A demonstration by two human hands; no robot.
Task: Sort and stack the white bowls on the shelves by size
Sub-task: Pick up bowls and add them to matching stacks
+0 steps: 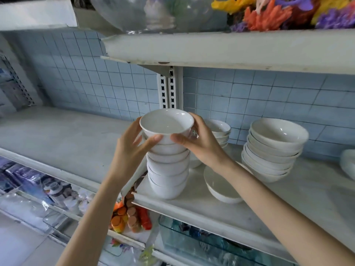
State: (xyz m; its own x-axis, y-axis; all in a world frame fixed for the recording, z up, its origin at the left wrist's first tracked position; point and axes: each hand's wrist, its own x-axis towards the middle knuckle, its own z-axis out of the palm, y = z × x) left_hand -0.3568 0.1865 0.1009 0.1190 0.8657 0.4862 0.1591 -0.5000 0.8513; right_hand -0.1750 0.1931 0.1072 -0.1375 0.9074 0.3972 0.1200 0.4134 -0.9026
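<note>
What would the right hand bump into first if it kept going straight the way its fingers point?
The right hand points leftward; it already presses the top bowl, so that bowl comes first, then probably the left hand.

No text, label, brand, number or sign can be read anywhere here. The packaged goods (34,181) on the lower shelf at about 8 o'clock carry printing, but it is too blurred to make out.

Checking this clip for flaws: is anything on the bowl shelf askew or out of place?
Yes. The bowl stack under both hands leans and stands at the shelf's front corner. The top bowl, held between the left hand and right hand, sits tilted. No chips or spills visible.
</note>
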